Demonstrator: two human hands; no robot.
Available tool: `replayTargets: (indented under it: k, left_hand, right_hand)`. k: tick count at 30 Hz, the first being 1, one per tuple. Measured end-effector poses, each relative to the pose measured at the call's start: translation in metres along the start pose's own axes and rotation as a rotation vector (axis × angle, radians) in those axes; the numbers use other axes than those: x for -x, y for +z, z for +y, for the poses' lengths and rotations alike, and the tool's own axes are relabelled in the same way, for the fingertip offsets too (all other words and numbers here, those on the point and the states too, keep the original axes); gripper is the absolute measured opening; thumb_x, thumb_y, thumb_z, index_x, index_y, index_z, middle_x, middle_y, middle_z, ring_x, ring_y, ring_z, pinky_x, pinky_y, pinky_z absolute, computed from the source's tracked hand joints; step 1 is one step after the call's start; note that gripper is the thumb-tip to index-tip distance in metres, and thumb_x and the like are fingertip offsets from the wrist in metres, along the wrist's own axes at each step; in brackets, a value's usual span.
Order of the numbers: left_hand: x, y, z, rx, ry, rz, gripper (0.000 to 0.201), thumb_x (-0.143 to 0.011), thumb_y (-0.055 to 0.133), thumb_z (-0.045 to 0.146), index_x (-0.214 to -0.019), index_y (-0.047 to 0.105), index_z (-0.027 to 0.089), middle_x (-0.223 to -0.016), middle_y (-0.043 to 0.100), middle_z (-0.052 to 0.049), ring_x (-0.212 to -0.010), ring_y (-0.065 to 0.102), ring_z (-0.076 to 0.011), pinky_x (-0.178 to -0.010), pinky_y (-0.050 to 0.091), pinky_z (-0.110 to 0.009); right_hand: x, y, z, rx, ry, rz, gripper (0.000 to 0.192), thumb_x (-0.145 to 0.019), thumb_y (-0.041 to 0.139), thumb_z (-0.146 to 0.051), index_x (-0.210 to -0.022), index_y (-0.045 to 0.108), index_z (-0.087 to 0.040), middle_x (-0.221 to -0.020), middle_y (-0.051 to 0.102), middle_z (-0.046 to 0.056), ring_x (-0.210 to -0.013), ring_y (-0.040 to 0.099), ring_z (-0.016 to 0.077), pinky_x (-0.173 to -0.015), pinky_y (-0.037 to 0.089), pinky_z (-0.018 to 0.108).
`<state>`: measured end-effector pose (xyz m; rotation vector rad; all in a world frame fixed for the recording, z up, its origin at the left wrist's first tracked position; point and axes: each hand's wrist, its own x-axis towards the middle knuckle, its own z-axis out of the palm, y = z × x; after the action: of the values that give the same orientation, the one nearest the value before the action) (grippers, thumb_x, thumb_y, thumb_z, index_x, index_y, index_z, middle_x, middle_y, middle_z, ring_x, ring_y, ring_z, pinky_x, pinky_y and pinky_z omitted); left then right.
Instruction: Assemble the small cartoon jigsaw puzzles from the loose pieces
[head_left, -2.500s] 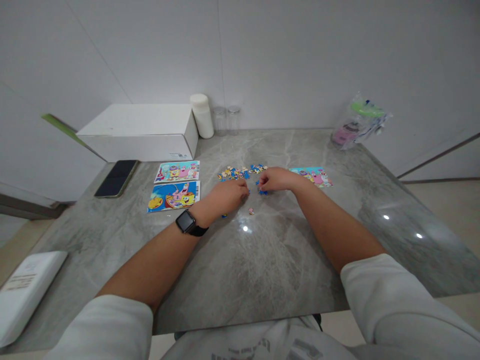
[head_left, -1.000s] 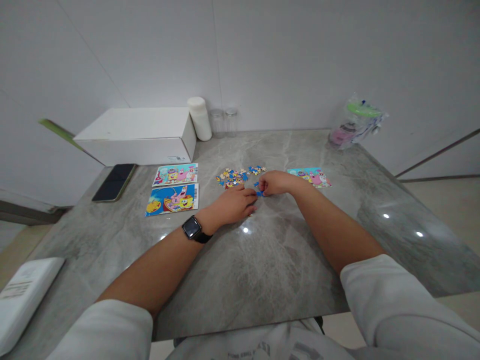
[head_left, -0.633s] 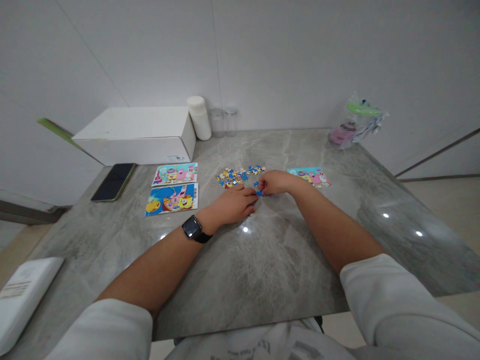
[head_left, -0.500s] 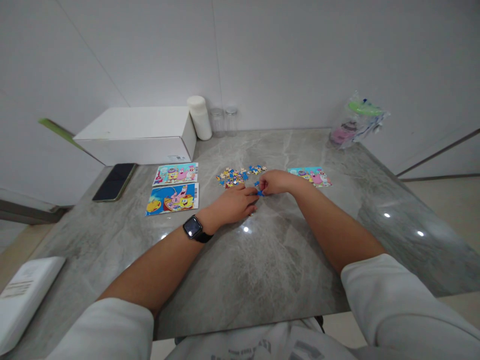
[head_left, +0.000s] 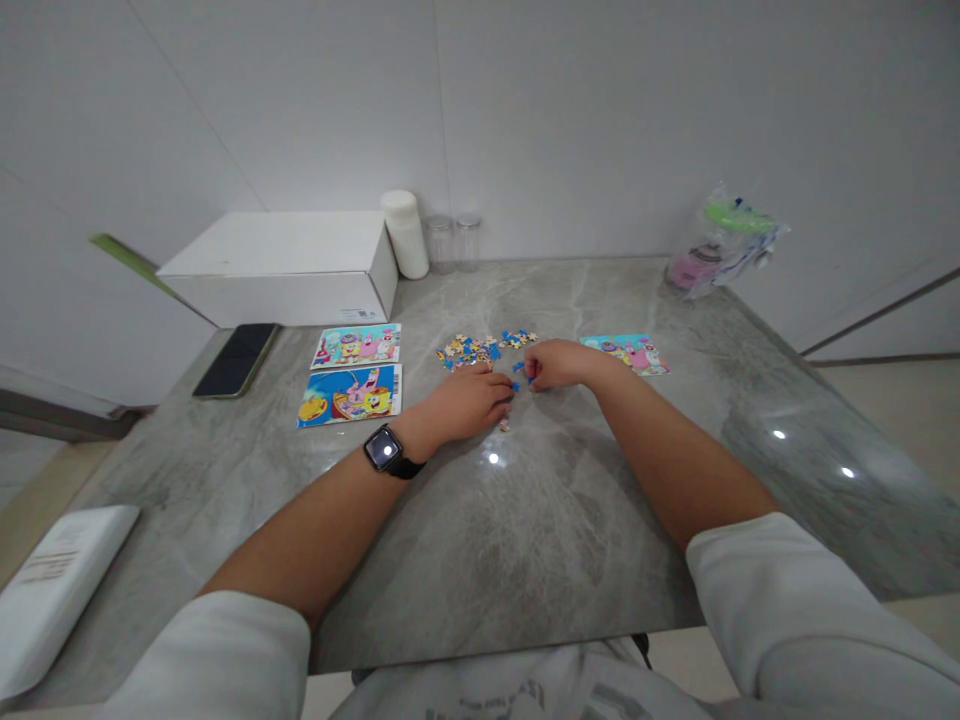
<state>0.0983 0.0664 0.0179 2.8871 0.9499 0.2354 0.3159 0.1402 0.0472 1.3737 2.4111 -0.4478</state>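
Note:
My left hand [head_left: 471, 402], with a black watch on the wrist, is closed with bent fingers. A small blue jigsaw piece [head_left: 515, 386] shows at its fingertips, and a pinkish piece [head_left: 504, 425] lies just below them. Across a narrow gap, my right hand [head_left: 556, 363] pinches another blue jigsaw piece [head_left: 531, 381], mostly hidden by the fingers. One more blue piece [head_left: 517, 367] rests between the hands. Behind the left hand spreads a mixed heap of jigsaw pieces [head_left: 466, 349]; a smaller blue and beige group [head_left: 517, 338] sits beside it.
Two cartoon picture cards [head_left: 357, 345] lie at the left, a third card [head_left: 637, 355] behind my right forearm. A phone [head_left: 237, 360], white box [head_left: 277, 295], white bottle [head_left: 406, 235], clear jars [head_left: 468, 245] and bagged cup [head_left: 712, 255] stand or lie around the table [head_left: 570, 520].
My hands have moved slightly apart, with a gap now between their fingertips. The pinkish piece below my left fingers shows more. The whole view has shifted slightly.

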Motion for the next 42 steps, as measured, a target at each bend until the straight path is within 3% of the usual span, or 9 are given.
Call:
replayTargets:
  k: [5, 9, 18, 30, 42]
  left_hand:
    - [0.005, -0.002, -0.022, 0.002, -0.16, 0.133, 0.044, -0.098, 0.047, 0.007, -0.133, 0.067, 0.023, -0.132, 0.073, -0.006, -0.124, 0.066, -0.0233, -0.112, 0.049, -0.041]
    - [0.008, -0.002, -0.026, -0.017, -0.289, 0.2, 0.035, -0.099, 0.053, 0.015, -0.129, 0.069, 0.021, -0.134, 0.071, -0.009, -0.124, 0.066, -0.0263, -0.111, 0.052, -0.043]
    - [0.002, 0.006, -0.01, -0.024, -0.283, 0.071, 0.024, -0.1, 0.059, 0.029, -0.113, 0.076, 0.02, -0.115, 0.072, -0.011, -0.111, 0.068, -0.0279, -0.098, 0.055, -0.043]
    - [-0.001, 0.008, -0.004, 0.023, -0.318, 0.082, 0.025, -0.098, 0.055, 0.018, -0.107, 0.078, 0.019, -0.111, 0.073, -0.01, -0.107, 0.069, -0.0257, -0.094, 0.057, -0.039]
    - [-0.001, 0.007, -0.001, -0.008, -0.273, 0.109, 0.022, -0.1, 0.056, 0.024, -0.11, 0.074, 0.017, -0.112, 0.071, -0.012, -0.11, 0.067, -0.0276, -0.099, 0.056, -0.043]
  right_hand:
    - [-0.003, 0.002, 0.004, -0.008, -0.004, 0.002, 0.026, -0.082, 0.079, -0.027, -0.107, 0.08, -0.022, -0.105, 0.082, 0.005, -0.088, 0.073, 0.0197, -0.067, 0.044, 0.024]
    - [-0.003, 0.003, 0.003, 0.0, -0.012, 0.008, 0.025, -0.082, 0.079, -0.026, -0.107, 0.081, -0.021, -0.106, 0.082, 0.005, -0.089, 0.073, 0.0204, -0.068, 0.044, 0.025]
    - [-0.004, 0.004, 0.005, -0.024, 0.003, 0.015, 0.026, -0.082, 0.08, -0.026, -0.107, 0.082, -0.022, -0.105, 0.082, 0.006, -0.09, 0.073, 0.0212, -0.07, 0.045, 0.026]
    - [-0.011, 0.009, 0.009, -0.041, -0.01, 0.014, 0.025, -0.08, 0.081, -0.026, -0.105, 0.082, -0.022, -0.103, 0.082, 0.004, -0.087, 0.073, 0.0196, -0.071, 0.046, 0.025]
    - [-0.008, 0.006, 0.007, -0.044, -0.008, 0.007, 0.023, -0.082, 0.078, -0.023, -0.105, 0.082, -0.022, -0.102, 0.083, 0.004, -0.086, 0.073, 0.0189, -0.069, 0.045, 0.025]
